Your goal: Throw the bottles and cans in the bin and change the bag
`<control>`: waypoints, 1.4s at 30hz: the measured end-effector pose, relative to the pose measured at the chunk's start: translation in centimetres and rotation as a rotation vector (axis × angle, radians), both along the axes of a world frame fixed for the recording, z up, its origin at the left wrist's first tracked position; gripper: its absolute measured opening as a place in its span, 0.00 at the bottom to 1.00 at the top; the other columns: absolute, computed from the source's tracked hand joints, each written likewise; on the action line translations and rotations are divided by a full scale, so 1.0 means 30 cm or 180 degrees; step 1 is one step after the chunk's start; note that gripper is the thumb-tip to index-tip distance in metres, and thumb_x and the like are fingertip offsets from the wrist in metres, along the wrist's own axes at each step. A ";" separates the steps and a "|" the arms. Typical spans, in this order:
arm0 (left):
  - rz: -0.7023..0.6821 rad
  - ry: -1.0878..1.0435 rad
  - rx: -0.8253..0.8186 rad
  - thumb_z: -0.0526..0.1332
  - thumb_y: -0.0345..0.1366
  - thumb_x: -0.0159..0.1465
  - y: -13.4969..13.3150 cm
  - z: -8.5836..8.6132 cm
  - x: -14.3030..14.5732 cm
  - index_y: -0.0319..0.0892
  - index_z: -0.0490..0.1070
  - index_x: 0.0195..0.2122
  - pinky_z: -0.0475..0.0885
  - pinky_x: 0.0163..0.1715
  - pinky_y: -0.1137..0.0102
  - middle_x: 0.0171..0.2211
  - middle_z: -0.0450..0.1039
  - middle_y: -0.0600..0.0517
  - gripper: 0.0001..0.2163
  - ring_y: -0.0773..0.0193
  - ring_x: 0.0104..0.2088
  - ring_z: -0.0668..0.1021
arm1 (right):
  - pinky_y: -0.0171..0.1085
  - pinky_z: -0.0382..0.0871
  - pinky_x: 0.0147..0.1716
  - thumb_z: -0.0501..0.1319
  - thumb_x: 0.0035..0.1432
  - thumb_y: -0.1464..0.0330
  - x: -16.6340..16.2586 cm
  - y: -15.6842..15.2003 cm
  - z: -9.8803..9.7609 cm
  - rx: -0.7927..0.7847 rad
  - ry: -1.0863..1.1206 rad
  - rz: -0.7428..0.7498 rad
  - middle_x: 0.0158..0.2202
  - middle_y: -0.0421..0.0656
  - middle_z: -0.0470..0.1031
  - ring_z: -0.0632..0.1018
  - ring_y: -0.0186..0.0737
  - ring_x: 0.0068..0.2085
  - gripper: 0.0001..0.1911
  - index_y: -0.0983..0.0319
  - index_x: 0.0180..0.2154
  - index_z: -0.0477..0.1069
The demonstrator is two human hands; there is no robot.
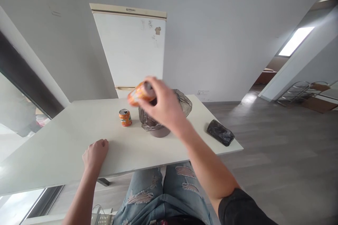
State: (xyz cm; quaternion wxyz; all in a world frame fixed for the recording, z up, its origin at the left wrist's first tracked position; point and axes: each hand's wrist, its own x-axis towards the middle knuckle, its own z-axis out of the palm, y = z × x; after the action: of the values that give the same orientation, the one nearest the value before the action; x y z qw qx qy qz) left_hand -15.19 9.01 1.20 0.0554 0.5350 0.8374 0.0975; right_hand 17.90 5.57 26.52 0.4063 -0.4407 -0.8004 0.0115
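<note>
My right hand (161,103) is raised above the white table (66,140) and wrapped round an orange drink can (139,93), which lies tilted on its side and is blurred. Right behind and below that hand stands a small bin lined with a dark plastic bag (182,103). A second orange can (125,117) stands upright on the table just left of the bin. My left hand (95,154) rests on the table near its front edge, its fingers curled into a loose fist with nothing seen in them.
A rolled black bag (220,132) lies near the table's right edge. A white fridge (132,49) stands against the wall behind the table. A metal rack (298,93) stands far right on the wooden floor. My knees in torn jeans (163,190) are under the table.
</note>
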 end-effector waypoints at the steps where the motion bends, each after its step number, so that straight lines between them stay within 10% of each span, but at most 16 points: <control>1: -0.0007 0.0009 -0.0005 0.46 0.49 0.71 0.000 -0.001 0.000 0.45 0.80 0.35 0.71 0.36 0.60 0.39 0.82 0.37 0.24 0.43 0.39 0.83 | 0.42 0.74 0.52 0.61 0.70 0.63 0.046 0.014 0.031 -0.0014 -0.0001 -0.0322 0.59 0.51 0.76 0.79 0.48 0.55 0.23 0.58 0.64 0.64; 9: 0.0012 0.0041 0.0037 0.46 0.49 0.72 0.000 -0.006 -0.002 0.46 0.80 0.34 0.71 0.36 0.59 0.39 0.82 0.37 0.24 0.41 0.39 0.82 | 0.40 0.70 0.41 0.68 0.64 0.60 0.122 0.207 0.026 -0.1535 -0.1246 -0.0536 0.51 0.50 0.81 0.80 0.49 0.48 0.16 0.58 0.51 0.77; 14: -0.0006 0.0056 0.0020 0.46 0.47 0.72 -0.005 0.003 0.006 0.45 0.80 0.34 0.70 0.37 0.60 0.39 0.82 0.37 0.24 0.43 0.39 0.82 | 0.43 0.70 0.48 0.53 0.75 0.69 0.018 0.153 -0.005 -0.0400 -0.0724 -0.0752 0.48 0.52 0.81 0.79 0.49 0.50 0.13 0.62 0.49 0.77; 19: -0.0003 -0.0001 0.0031 0.46 0.47 0.72 -0.009 -0.001 0.006 0.45 0.79 0.34 0.69 0.35 0.61 0.39 0.82 0.38 0.23 0.43 0.38 0.82 | 0.39 0.76 0.46 0.56 0.71 0.71 -0.290 0.123 -0.196 -0.0212 -0.0774 0.0401 0.47 0.46 0.81 0.80 0.43 0.47 0.12 0.59 0.50 0.75; 24: -0.0057 0.0036 0.0041 0.45 0.47 0.73 -0.004 -0.015 -0.009 0.46 0.78 0.34 0.69 0.34 0.60 0.39 0.82 0.38 0.23 0.43 0.37 0.82 | 0.47 0.79 0.51 0.69 0.63 0.64 -0.520 0.303 -0.370 -0.0837 -0.1075 -0.0486 0.66 0.58 0.72 0.76 0.58 0.63 0.28 0.63 0.62 0.71; 27: -0.0082 0.0020 0.0006 0.45 0.46 0.73 -0.001 -0.016 -0.014 0.46 0.79 0.33 0.70 0.35 0.60 0.38 0.82 0.39 0.23 0.43 0.37 0.82 | 0.43 0.77 0.46 0.71 0.63 0.67 -0.538 0.380 -0.387 -0.1082 -0.1045 -0.0792 0.61 0.60 0.77 0.81 0.56 0.59 0.26 0.69 0.59 0.73; 31: -0.0081 0.0004 0.0023 0.45 0.47 0.73 0.001 -0.011 -0.013 0.47 0.80 0.34 0.71 0.35 0.60 0.38 0.82 0.39 0.24 0.43 0.37 0.82 | 0.35 0.75 0.38 0.69 0.60 0.75 -0.514 0.346 -0.352 -0.1167 -0.1066 -0.0472 0.44 0.49 0.84 0.86 0.45 0.44 0.10 0.67 0.45 0.78; 36: -0.0035 -0.0037 -0.0028 0.46 0.47 0.72 0.001 -0.007 -0.005 0.46 0.80 0.35 0.71 0.35 0.61 0.39 0.83 0.38 0.23 0.45 0.37 0.82 | 0.37 0.77 0.43 0.62 0.71 0.60 -0.332 0.156 -0.175 -0.0313 -0.0452 -0.0014 0.53 0.48 0.79 0.82 0.43 0.48 0.23 0.56 0.64 0.69; 42: -0.0034 -0.0024 0.0023 0.47 0.47 0.72 -0.001 -0.005 0.000 0.46 0.81 0.34 0.71 0.35 0.61 0.38 0.82 0.38 0.23 0.45 0.37 0.82 | 0.44 0.73 0.47 0.62 0.67 0.67 0.063 0.077 0.058 -0.0157 0.0057 -0.1165 0.53 0.53 0.77 0.79 0.50 0.49 0.22 0.59 0.61 0.71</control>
State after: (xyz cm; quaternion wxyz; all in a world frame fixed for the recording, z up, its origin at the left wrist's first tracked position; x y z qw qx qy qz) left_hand -15.21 8.96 1.04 0.0572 0.5392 0.8340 0.1022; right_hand 19.78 7.88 28.27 0.3978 -0.5887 -0.7026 -0.0391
